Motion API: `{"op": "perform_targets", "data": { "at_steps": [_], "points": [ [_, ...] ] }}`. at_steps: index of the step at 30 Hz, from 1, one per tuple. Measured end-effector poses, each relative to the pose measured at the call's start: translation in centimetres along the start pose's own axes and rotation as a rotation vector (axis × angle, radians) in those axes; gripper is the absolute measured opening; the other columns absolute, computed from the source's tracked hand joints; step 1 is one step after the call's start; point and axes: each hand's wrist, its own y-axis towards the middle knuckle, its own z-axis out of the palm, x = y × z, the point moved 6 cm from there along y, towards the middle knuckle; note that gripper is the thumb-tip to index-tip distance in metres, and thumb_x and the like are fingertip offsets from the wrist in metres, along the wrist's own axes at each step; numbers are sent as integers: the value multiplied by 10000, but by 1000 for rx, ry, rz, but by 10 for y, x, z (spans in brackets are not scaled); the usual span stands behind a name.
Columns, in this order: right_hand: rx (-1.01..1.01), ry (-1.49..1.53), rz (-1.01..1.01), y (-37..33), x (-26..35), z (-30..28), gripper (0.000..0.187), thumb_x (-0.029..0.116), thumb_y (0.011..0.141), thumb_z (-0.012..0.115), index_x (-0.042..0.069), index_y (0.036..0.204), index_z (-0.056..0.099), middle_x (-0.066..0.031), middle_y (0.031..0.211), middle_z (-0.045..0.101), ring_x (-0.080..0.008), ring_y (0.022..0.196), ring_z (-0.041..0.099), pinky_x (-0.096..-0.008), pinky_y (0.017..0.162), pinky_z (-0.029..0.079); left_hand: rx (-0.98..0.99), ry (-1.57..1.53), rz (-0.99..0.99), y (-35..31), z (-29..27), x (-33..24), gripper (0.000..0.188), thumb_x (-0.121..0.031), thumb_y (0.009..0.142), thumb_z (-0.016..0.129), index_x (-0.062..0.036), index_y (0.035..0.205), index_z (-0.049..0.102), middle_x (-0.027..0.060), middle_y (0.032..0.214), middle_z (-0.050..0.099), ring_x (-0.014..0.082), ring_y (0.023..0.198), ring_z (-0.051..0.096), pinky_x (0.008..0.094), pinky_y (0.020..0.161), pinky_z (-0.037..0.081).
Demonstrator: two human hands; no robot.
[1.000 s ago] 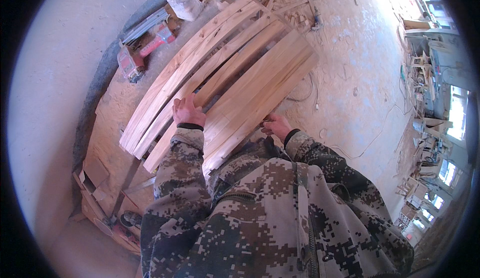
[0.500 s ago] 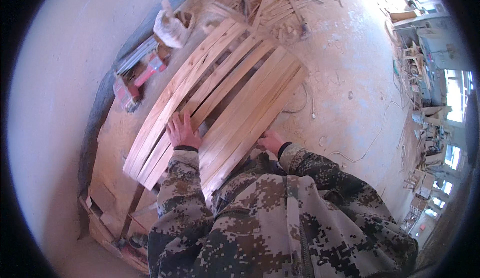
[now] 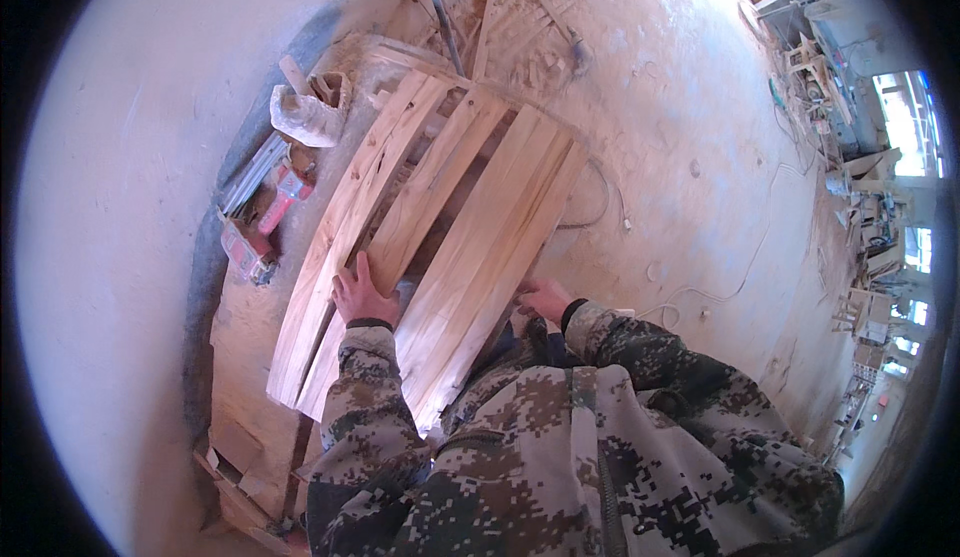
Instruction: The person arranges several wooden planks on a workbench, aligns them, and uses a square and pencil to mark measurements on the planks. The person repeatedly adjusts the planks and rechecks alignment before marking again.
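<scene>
Presently, a dusty floor extends widely to the right, and directly before the person's body lies a row of wooden planks. What supports them underneath I cannot see. To handle them well, in my judgement, one should shift each plank with light, even pressure, keep its edge parallel to its neighbour, and compare both ends. Their long axis goes away from the body, slanting to the right; the far ends point toward the upper right, the near ones toward the lower left. The middle plank has a dark gap at each side. Smaller, a red power tool lies well apart, near the wall's foot. The left hand rests upon the middle plank, its grip spread. The right hand is at the right edge, fingers bent; whether it pinches the wood, I cannot tell.
</scene>
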Motion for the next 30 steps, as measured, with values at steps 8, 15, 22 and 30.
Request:
{"op": "perform_targets", "data": {
  "at_steps": [8,15,22,30],
  "points": [
    [-15,-88,-20,3,-3,-2,432,119,837,609,-54,1232,625,-102,831,682,-183,713,643,-320,626,516,-198,-77,52,-18,16,-6,930,-215,660,818,-126,1483,392,196,1363,455,413,1253,424,563,1070,329],
    [23,-61,56,-1,-6,-3,453,100,893,588,-66,1314,555,-155,1079,691,-232,913,684,-345,772,557,-143,-46,22,-18,16,8,919,-183,667,816,-117,1476,386,179,1317,457,398,1251,428,549,1077,330],
    [-31,-24,6,-8,-2,-8,415,97,872,616,-57,1257,599,-119,917,695,-187,722,647,-315,622,511,-46,16,-40,-14,10,0,945,-192,657,820,-141,1484,365,174,1287,449,401,1249,426,544,1079,328],
    [9,71,59,-17,18,-7,297,114,956,583,-35,1211,613,-129,1026,693,-213,871,679,-333,738,548,-283,-131,151,-45,-8,25,782,-166,723,774,-105,1428,441,226,1350,458,428,1284,424,576,1092,321]
  ]
}}
